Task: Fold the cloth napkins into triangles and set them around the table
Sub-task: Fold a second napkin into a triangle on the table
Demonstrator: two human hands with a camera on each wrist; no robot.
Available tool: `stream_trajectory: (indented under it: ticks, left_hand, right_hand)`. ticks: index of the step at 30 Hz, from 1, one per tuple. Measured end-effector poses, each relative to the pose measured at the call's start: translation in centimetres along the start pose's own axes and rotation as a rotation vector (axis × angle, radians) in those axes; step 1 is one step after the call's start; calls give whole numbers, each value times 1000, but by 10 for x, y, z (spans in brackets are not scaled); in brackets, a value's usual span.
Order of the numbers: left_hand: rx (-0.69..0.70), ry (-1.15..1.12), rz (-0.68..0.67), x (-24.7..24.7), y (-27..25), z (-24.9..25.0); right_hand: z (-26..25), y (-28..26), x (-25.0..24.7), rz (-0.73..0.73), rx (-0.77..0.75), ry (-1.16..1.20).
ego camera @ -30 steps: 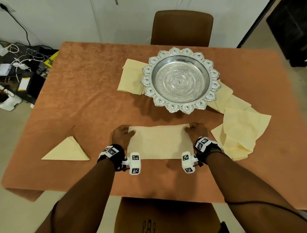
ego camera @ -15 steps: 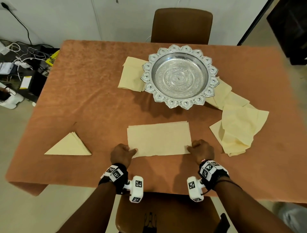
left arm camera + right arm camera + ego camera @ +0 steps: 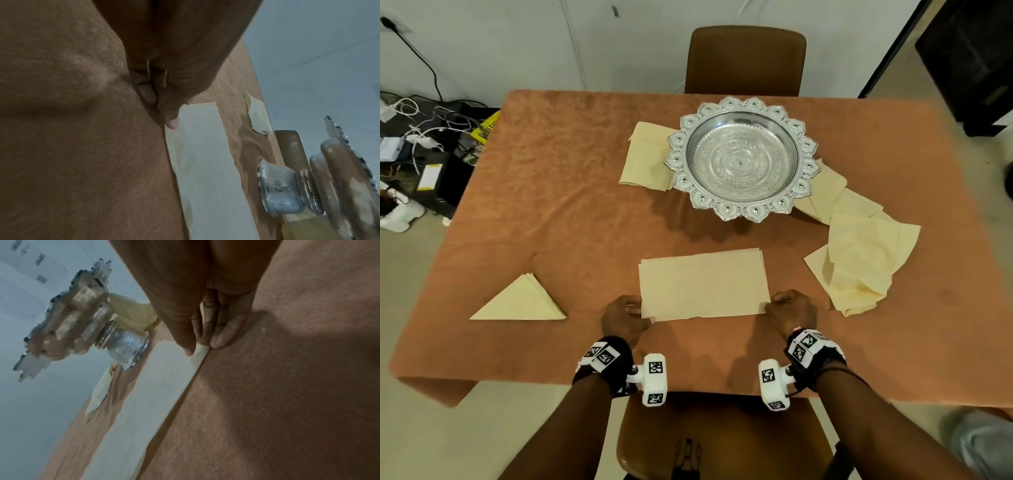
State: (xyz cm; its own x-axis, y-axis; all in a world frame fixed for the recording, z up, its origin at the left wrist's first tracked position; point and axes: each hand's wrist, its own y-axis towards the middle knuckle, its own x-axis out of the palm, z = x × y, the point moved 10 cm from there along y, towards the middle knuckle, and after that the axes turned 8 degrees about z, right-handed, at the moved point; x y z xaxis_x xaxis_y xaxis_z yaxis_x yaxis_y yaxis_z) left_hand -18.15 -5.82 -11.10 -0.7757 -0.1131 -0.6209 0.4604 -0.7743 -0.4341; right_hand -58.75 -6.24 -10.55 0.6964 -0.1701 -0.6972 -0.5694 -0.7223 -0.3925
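A cream napkin (image 3: 703, 284), folded into a rectangle, lies flat on the table in front of me. My left hand (image 3: 643, 313) pinches its near left corner. In the left wrist view the thumb of my left hand (image 3: 164, 116) lies on top of the napkin (image 3: 205, 162), with the fingers curled beside its edge. My right hand (image 3: 768, 306) pinches the near right corner. The right wrist view shows my right hand (image 3: 202, 347) with the napkin (image 3: 154, 386) corner between thumb and finger. A finished triangle napkin (image 3: 522, 301) lies at the near left.
A loose pile of unfolded napkins (image 3: 866, 260) lies at the right, and another napkin (image 3: 647, 157) sticks out from under the footed silver bowl (image 3: 678, 161) at the back. Chairs stand at the far side (image 3: 744, 61) and near side (image 3: 722, 438). Cables (image 3: 421, 147) clutter the floor at left.
Both hands came back from the napkin's far corners to its near corners and took hold there. The napkin itself has stayed flat in place.
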Motion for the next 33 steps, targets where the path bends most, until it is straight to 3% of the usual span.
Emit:
stream_trajectory:
  ticks: [4,9,12,14,16,18,19,21,26,33]
  left_hand:
    - [3,-32,-15,-2,4,-2]
    - [-26,5,-131,-6,7,-2]
    - [70,190,79,-35,7,19]
    - [135,53,146,-37,-7,43]
    - [7,-286,-89,1,-22,52]
    - [-236,-559,-391,50,-44,54]
    - [-332,-624,-476,69,-52,53]
    - [-413,-667,-507,91,-57,51]
    - [-419,-646,-353,92,-36,40]
    - [-488,-711,-195,31,5,9]
  right_hand:
    - [-5,0,0,4,-2,-88]
    - [-2,2,-11,3,-16,-90]
    - [-10,-3,-9,-21,-72,12]
    - [-22,-13,12,-146,-46,196]
    - [-38,-30,45,-359,80,447]
    - [-54,-53,77,-549,227,612]
    - [-60,-61,90,-617,284,665]
    - [-64,-70,111,-684,359,728]
    - [-50,-58,123,-610,472,848]
    - [-11,-9,67,-354,531,1096]
